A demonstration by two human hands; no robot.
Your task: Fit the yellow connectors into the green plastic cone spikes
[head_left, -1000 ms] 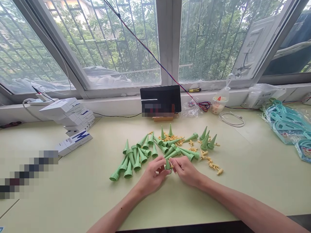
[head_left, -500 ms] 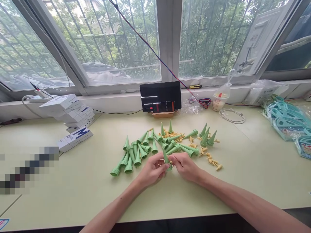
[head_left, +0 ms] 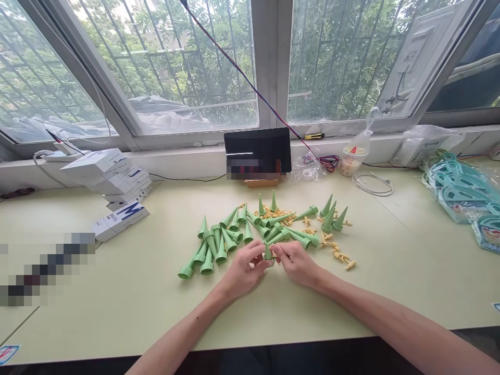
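Observation:
My left hand (head_left: 249,264) is closed around a green plastic watering spike (head_left: 267,252), its pointed end tilted up and away from me. My right hand (head_left: 296,263) pinches a small yellow valve piece (head_left: 274,255) against the side of that spike; fingers mostly cover the piece, so I cannot tell how deep it sits. Just beyond both hands lies a heap of green spikes (head_left: 221,252), their ribbed caps pointing various ways. A pile of yellow valve pieces (head_left: 278,214) is behind the heap, and more loose valves (head_left: 344,259) trail off to the right.
Several green spikes stand upright (head_left: 328,223) at the right. White boxes (head_left: 121,220) are stacked on the left. A dark tablet (head_left: 258,151) leans at the window, near a bagged cup (head_left: 353,157) and a coiled white cable (head_left: 373,185). Teal items in plastic (head_left: 461,190) lie far right.
The held spike has tipped, its point now leaning farther away and looking shorter. Both hands stay together in nearly the same place. The view has shifted slightly.

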